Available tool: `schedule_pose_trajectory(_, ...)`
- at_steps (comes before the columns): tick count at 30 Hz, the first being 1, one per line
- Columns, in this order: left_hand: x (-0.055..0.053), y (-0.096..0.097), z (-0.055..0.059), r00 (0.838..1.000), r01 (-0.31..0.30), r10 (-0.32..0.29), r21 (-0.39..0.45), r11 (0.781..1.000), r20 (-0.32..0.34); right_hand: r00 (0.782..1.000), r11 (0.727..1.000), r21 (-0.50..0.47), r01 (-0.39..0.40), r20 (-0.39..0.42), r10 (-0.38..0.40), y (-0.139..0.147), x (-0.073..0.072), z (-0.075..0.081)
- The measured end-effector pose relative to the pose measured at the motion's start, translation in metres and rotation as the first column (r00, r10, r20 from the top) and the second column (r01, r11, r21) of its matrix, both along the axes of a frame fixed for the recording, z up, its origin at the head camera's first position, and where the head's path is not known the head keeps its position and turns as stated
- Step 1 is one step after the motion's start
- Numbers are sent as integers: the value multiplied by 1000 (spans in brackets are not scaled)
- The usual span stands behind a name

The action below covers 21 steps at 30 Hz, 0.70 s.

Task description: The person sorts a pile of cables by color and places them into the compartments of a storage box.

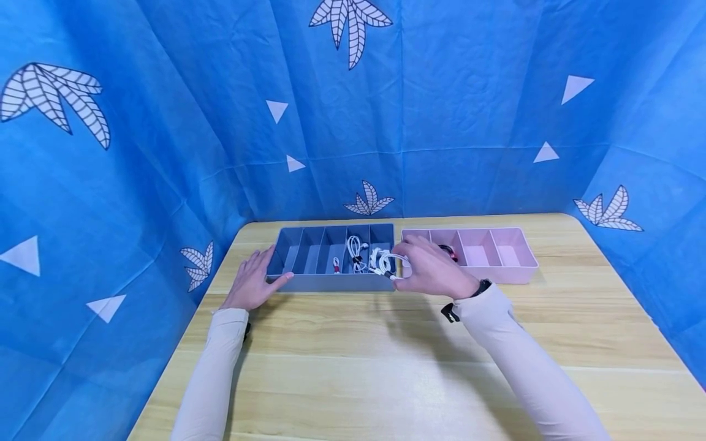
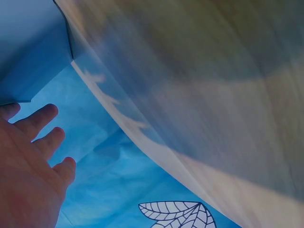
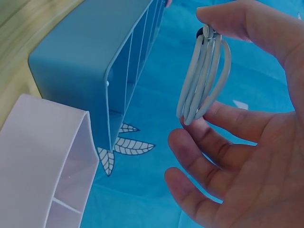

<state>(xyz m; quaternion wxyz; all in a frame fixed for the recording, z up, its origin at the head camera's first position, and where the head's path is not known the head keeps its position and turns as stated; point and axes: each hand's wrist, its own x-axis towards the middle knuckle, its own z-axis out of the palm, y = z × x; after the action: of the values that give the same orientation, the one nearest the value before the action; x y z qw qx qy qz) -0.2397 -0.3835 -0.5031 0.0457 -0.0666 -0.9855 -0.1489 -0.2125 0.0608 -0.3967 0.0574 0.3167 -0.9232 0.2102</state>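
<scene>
In the head view, my right hand (image 1: 436, 267) is over the right end of the grey-blue divided box (image 1: 331, 283). It holds a coiled white cable (image 3: 204, 76) with a black tie, pinched between thumb and fingers in the right wrist view. My left hand (image 1: 255, 278) rests at the box's left end, with spread fingers at its edge. A white cable (image 1: 355, 247) with a dark tie lies in one compartment. A small white cable bundle (image 1: 336, 263) with a red band lies one compartment to the left. Some white cable in the rightmost compartment is partly hidden.
A pink divided box (image 1: 510, 275) stands right of the blue one, partly behind my right hand. A black and red cable (image 1: 449, 252) is inside it. Both boxes sit on a wooden table (image 1: 353, 355), before a blue patterned curtain (image 1: 441, 110).
</scene>
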Motion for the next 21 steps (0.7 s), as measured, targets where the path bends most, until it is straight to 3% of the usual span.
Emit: schedule_pose_trajectory(21, 3, 1, 3, 1000, -9, 9, -5, 1000, 2, 999, 999, -3, -42, 14, 42, -21, -8, 13)
